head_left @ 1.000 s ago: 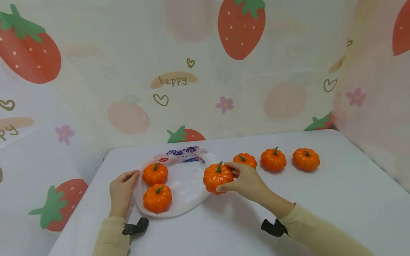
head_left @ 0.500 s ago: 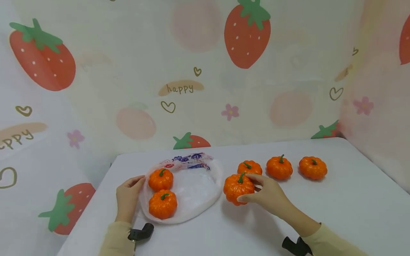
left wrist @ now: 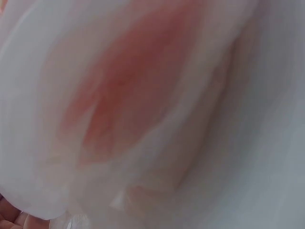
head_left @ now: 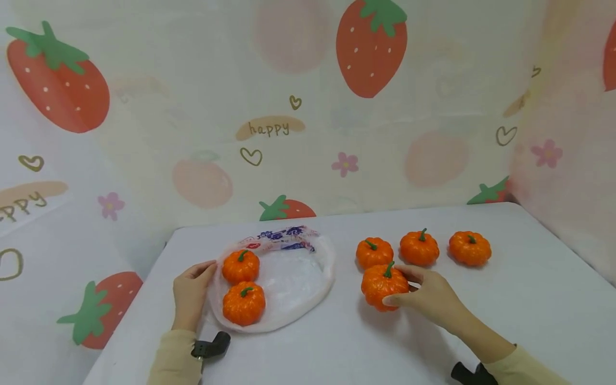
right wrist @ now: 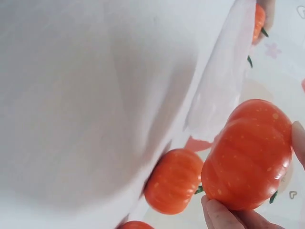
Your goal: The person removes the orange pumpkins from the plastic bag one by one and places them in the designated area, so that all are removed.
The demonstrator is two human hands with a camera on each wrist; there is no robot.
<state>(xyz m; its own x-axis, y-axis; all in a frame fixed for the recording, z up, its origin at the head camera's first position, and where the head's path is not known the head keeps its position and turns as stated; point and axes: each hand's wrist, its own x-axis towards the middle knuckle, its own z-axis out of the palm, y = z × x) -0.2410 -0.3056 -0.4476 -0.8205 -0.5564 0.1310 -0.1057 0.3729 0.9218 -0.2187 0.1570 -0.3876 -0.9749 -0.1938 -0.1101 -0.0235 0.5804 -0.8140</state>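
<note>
A white translucent plastic bag (head_left: 291,280) lies spread in a round shape on the table, blue and red print along its far edge. Two small orange pumpkins (head_left: 241,267) (head_left: 243,303) sit in its left part. My left hand (head_left: 189,293) pinches the bag's left edge. The left wrist view is filled by blurred bag plastic (left wrist: 52,143) with red-orange showing through. My right hand (head_left: 435,299) holds another pumpkin (head_left: 382,289), green stem up, above the table right of the bag. In the right wrist view, thumb and fingers grip this pumpkin (right wrist: 250,155) from opposite sides.
Three more pumpkins stand in a row at the back right: a left one (head_left: 374,253) just behind the held pumpkin, a middle one (head_left: 419,248) and a right one (head_left: 469,248). The white table (head_left: 308,358) meets a strawberry-printed backdrop (head_left: 289,53) behind and at the sides.
My right hand has moved right with the pumpkin, from the bag's right edge to in front of the row. My left hand stays at the bag's edge. The head view has shifted slightly.
</note>
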